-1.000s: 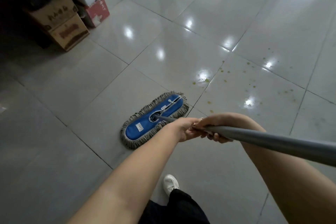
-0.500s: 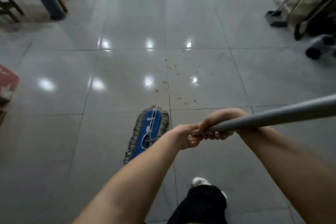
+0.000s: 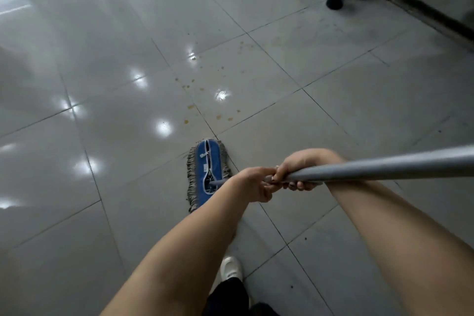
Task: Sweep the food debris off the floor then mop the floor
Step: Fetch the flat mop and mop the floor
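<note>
Both hands close round the grey handle, the left hand lower, the right hand touching it behind. The blue mop head lies flat on the tiled floor, just near of the yellowish stains. The pole looks light and stiff and the fringe soft, and it should glide easily.

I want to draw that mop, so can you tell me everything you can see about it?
The mop has a flat, long blue pad edged with grey fringe, with a small white label on top. It lies flat on the shiny tiled floor, just short of the yellowish spots. Its grey, metal-looking pole slants up to the right; the left hand and right hand grip it side by side.
</note>
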Demonstrator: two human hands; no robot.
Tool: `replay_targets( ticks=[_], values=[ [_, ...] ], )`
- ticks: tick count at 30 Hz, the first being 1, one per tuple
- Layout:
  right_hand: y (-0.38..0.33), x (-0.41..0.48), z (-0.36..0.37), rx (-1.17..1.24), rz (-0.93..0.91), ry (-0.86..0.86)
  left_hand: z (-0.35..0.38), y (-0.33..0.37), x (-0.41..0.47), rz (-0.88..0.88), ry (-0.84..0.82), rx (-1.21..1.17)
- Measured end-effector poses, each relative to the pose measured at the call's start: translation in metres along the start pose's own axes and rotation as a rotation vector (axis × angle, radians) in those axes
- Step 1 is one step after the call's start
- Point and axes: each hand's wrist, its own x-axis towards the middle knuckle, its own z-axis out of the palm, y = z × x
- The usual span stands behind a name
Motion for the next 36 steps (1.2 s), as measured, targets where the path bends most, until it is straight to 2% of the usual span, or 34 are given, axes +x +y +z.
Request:
replay_targets(
  ticks=[5,10,15,21,26,29,36],
  values=[
    [0.047,0.000,0.051,0.237,-0.052,-0.008,0.018,-0.034,-0.010,-0.131,0.052,0.281],
    [0.105,0.010,0.134,0.558,-0.116,-0.054,0.043,-0.096,-0.021,-0.254,0.162,0.548],
    [0.147,0.019,0.219,0.759,-0.170,-0.018,0.054,-0.174,-0.028,-0.252,0.239,0.633],
    [0.185,0.033,0.302,0.897,-0.247,0.092,0.052,-0.257,-0.025,-0.231,0.303,0.601],
    [0.174,0.040,0.341,0.988,-0.247,0.153,0.031,-0.294,-0.032,-0.172,0.321,0.409],
    [0.164,0.033,0.354,1.057,-0.258,0.110,0.017,-0.302,-0.043,-0.163,0.277,0.225],
    [0.149,0.009,0.393,1.132,-0.241,0.085,-0.014,-0.322,-0.066,-0.103,0.166,0.067]
  ],
)
